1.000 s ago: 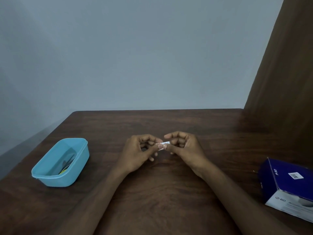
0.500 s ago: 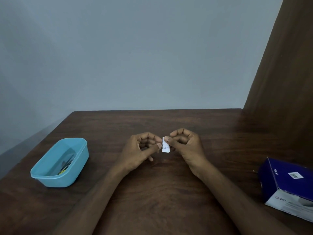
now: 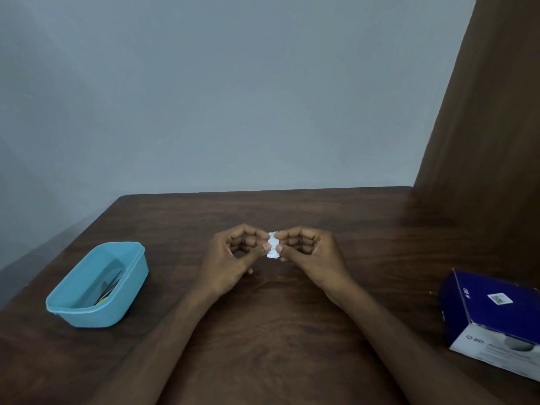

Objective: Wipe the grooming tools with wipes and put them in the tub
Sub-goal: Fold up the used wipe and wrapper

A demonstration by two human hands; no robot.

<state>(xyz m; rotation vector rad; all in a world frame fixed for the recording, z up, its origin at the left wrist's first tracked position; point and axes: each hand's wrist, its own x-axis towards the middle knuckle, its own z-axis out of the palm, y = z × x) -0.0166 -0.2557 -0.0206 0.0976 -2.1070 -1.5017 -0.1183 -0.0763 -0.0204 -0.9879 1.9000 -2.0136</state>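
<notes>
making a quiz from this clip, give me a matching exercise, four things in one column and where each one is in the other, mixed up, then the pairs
Things:
1. small white packet
2. light blue tub
3. dark blue box
4. dark tools

Places:
A. at the right edge of the table
B. lying inside the tub
C. pinched between the left hand and the right hand
D. on the table to the left of both hands

Pairs: 1-C, 2-D, 3-A, 4-B

Open tabletop [image 3: 263,331] between blue tub [image 3: 128,290] at left and box [image 3: 491,314] at right, bounded behind by wall [image 3: 233,97].
</notes>
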